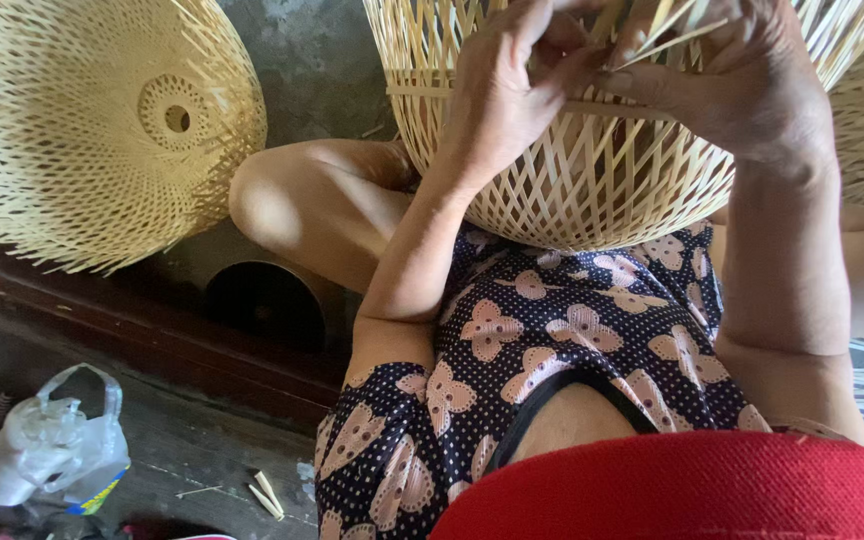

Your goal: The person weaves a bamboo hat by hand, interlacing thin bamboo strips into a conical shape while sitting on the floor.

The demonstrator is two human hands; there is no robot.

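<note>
A large finished woven bamboo shade (92, 120) leans at the left, well apart from the work. On the seated person's lap rests the unfinished bamboo basket (572, 190), its rim away from the body. Both hands work at its upper weave. The left hand (497, 95) is closed, pinching thin strips. The right hand (742, 85), equally near, grips a loose bamboo strip (682, 38) that runs up and rightward. A white plastic bag (47, 440) lies on the floor.
</note>
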